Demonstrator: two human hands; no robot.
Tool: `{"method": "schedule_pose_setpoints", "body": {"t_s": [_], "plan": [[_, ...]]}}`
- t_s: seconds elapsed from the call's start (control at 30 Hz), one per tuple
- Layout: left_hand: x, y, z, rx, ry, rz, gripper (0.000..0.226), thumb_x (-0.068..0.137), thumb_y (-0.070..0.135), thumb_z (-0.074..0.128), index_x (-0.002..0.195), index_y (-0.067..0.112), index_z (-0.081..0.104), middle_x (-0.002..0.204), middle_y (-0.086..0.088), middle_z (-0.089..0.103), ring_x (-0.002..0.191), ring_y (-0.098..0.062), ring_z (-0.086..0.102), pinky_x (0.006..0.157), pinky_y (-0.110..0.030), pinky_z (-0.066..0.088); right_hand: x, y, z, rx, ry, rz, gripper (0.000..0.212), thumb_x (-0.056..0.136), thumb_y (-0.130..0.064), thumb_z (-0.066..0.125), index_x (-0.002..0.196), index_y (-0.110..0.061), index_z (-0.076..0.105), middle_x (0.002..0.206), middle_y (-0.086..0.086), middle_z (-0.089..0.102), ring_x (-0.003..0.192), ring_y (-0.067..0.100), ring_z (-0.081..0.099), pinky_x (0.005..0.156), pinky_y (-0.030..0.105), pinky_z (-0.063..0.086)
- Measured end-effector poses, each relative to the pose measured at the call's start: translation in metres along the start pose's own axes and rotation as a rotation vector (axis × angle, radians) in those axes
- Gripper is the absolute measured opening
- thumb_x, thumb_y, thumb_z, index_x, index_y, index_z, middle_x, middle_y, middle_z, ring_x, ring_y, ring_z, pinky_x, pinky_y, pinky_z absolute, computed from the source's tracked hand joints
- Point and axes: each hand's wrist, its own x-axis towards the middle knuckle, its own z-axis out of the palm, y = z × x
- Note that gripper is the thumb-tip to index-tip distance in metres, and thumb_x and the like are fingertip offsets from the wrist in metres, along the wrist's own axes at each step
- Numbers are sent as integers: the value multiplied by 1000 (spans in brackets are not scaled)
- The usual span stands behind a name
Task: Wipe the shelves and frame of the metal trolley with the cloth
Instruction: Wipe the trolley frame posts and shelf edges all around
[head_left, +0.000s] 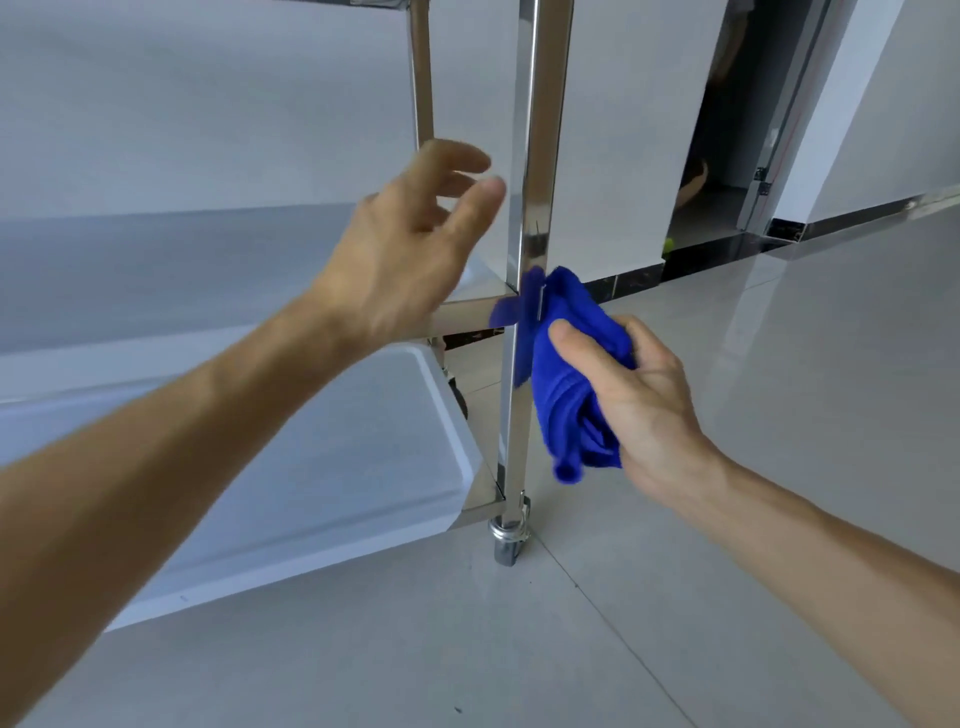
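Note:
The metal trolley fills the left and middle of the view, with a shiny upright post (537, 156) near the centre, a middle shelf (156, 270) and a lower shelf (291, 467). My right hand (634, 400) grips a bunched blue cloth (563, 364) and holds it against the right side of the post, at the level of the middle shelf's corner. My left hand (410, 249) hovers just left of the post with fingers spread and relaxed, holding nothing. Whether its fingertips touch the post is unclear.
A castor wheel (506, 540) stands under the post on the grey tiled floor (727, 571). A second upright (422, 78) rises behind. A white wall with a dark skirting runs behind, and a dark open doorway (727, 130) lies at the upper right.

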Motion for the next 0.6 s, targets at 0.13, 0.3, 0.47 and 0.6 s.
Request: {"method": "schedule_pose_setpoints", "body": {"t_s": [0.13, 0.3, 0.47, 0.6], "plan": [[13, -19, 24, 14, -225, -122, 37, 104, 47, 37, 137, 36, 50, 119, 6, 67, 113, -13, 62, 94, -21, 51, 1, 14, 33, -14, -101, -134, 49, 72, -32, 89, 103, -17, 54, 101, -3, 67, 75, 9, 67, 55, 16, 52], [16, -23, 23, 62, -203, -170, 23, 106, 44, 35, 121, 53, 50, 101, 16, 73, 103, 4, 66, 87, -11, 46, 29, 28, 39, -146, -123, -416, 63, 69, -3, 89, 100, -2, 34, 119, 5, 62, 110, 20, 64, 90, 43, 52], [13, -18, 22, 68, -255, -222, 31, 108, 39, 32, 133, 43, 49, 115, 3, 72, 110, 1, 64, 82, -1, 44, 52, 28, 36, -244, -117, -434, 89, 67, -19, 91, 134, -15, 33, 123, 2, 55, 112, 12, 60, 100, 31, 49], [11, -14, 23, 42, -233, -245, 32, 108, 38, 33, 134, 44, 50, 109, 9, 74, 110, -1, 65, 99, -20, 46, 41, 27, 57, -367, 59, -396, 97, 73, -30, 85, 152, -19, 30, 140, -11, 47, 126, 6, 49, 97, 14, 40]]}}
